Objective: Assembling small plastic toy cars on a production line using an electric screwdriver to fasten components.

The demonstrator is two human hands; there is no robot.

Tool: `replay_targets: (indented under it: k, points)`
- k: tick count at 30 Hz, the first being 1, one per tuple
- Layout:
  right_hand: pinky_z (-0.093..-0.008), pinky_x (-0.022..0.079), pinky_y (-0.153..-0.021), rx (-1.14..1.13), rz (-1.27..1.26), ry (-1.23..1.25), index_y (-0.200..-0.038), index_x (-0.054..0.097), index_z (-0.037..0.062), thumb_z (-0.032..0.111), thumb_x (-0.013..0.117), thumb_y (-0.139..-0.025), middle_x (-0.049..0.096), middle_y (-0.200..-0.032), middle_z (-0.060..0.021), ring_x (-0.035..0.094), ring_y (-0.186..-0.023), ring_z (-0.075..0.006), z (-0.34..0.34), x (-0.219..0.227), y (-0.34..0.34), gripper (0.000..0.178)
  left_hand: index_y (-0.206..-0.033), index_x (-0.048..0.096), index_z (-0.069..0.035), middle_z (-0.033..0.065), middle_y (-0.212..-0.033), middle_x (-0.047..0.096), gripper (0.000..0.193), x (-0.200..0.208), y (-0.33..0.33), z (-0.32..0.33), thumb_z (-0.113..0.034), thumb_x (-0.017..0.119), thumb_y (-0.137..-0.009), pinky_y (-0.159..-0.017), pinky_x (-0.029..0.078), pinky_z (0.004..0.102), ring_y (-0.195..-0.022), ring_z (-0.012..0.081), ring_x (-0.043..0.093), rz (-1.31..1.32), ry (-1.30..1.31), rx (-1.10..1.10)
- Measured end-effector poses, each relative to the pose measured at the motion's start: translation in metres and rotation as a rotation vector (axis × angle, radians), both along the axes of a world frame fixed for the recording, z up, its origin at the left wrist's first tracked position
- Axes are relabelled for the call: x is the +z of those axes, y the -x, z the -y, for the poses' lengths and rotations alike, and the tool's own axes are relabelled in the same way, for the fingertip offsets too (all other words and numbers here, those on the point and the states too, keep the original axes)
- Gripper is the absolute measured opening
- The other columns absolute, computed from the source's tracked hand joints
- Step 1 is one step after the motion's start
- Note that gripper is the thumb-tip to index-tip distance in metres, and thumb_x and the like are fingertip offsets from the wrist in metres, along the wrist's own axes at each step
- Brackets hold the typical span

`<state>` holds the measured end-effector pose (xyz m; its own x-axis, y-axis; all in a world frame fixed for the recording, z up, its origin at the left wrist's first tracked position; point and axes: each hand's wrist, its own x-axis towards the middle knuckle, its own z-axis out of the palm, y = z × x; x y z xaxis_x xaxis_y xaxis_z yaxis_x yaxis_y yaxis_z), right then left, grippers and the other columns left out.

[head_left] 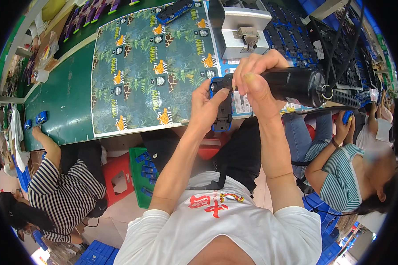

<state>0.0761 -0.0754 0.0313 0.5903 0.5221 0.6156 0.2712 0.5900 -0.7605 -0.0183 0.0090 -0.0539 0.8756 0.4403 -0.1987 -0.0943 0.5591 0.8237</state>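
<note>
My left hand [204,106] grips a toy car [223,115] with a blue body and a black underside, which is turned up. The car is held over the table's near edge, with the thumb pressed on its chassis. My right hand [260,84] is wrapped round a black electric screwdriver [294,85] lying nearly level. Its tip end points left at the car's upper end; my fingers partly hide that spot, so whether bit and chassis touch cannot be told. Farther back on the patterned sheet [137,70] lies another blue toy car [174,11].
A metal bracket [245,33] stands behind my right hand, beside rows of black and blue car parts [292,37]. Dark cables [340,39] hang at the right. A green crate [139,190] of blue parts sits left of my legs. Co-workers sit left [70,185] and right [336,172].
</note>
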Motion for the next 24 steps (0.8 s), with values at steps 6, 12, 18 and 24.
replay_targets:
  k: [6, 12, 18, 24]
  points:
    - [-0.0324, 0.046, -0.057, -0.024, -0.037, -0.055, -0.088, 0.048, 0.0052, 0.021, 0.073, -0.088, 0.053, -0.066, -0.0066, 0.051, -0.056, -0.016, 0.008, 0.0, 0.007, 0.029, -0.106, 0.066, 0.002, 0.0045, -0.091, 0.069, 0.019, 0.005, 0.003, 0.001, 0.0, 0.064, -0.088, -0.069, 0.053, 0.026, -0.078, 0.0083, 0.064, -0.008, -0.114, 0.033]
    - [-0.0347, 0.047, -0.059, 0.035, 0.008, -0.216, -0.094, 0.052, 0.0042, 0.032, 0.063, -0.095, 0.051, -0.068, -0.0059, 0.051, -0.059, -0.0175, 0.017, 0.021, 0.003, 0.03, -0.106, 0.066, -0.002, 0.0078, -0.089, 0.07, 0.017, 0.001, 0.002, -0.013, -0.01, 0.067, -0.091, -0.073, 0.057, 0.0328, -0.077, 0.0164, 0.068, -0.016, 0.145, 0.107]
    - [-0.0354, 0.047, -0.06, -0.295, 0.031, -0.232, -0.091, 0.058, 0.0047, 0.007, 0.061, -0.095, 0.053, -0.065, -0.0063, 0.053, -0.057, -0.0165, 0.009, 0.042, -0.062, 0.006, -0.124, 0.053, -0.002, 0.018, -0.119, 0.064, 0.036, -0.003, 0.014, -0.038, -0.009, 0.064, -0.091, -0.087, 0.059, 0.0519, -0.103, 0.0311, 0.067, 0.066, 0.339, 0.016]
    - [-0.0278, 0.048, -0.049, -0.523, 0.08, -0.116, -0.072, 0.062, 0.0015, 0.007, 0.073, -0.086, 0.057, -0.054, -0.0046, 0.056, -0.046, -0.0135, -0.007, 0.035, -0.077, 0.019, -0.126, 0.052, -0.003, 0.0185, -0.119, 0.065, 0.046, 0.001, 0.013, -0.03, 0.005, 0.066, -0.083, -0.074, 0.062, 0.0419, -0.101, 0.0287, 0.069, 0.024, 0.164, 0.065]
